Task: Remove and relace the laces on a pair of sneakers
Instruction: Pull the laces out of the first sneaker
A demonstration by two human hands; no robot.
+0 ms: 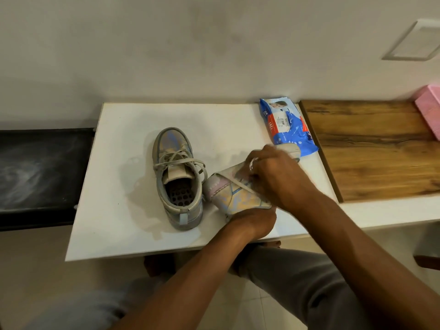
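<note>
A grey and beige sneaker (177,177) stands upright on the white table (114,182), toe away from me, its pale lace (181,160) tied loosely across the tongue. A second sneaker (234,194) of the same colours lies on its side just to the right. My left hand (253,221) grips that sneaker from below at its near edge. My right hand (277,176), with a ring on one finger, lies over its top and pinches the lace (240,184) at the eyelets. The hand hides most of the lacing.
A blue wipes packet (287,125) lies at the table's back right corner. A wooden surface (373,148) adjoins on the right, with a pink object (429,110) at its far end. A black bench (40,172) sits to the left. My knees are below the table's front edge.
</note>
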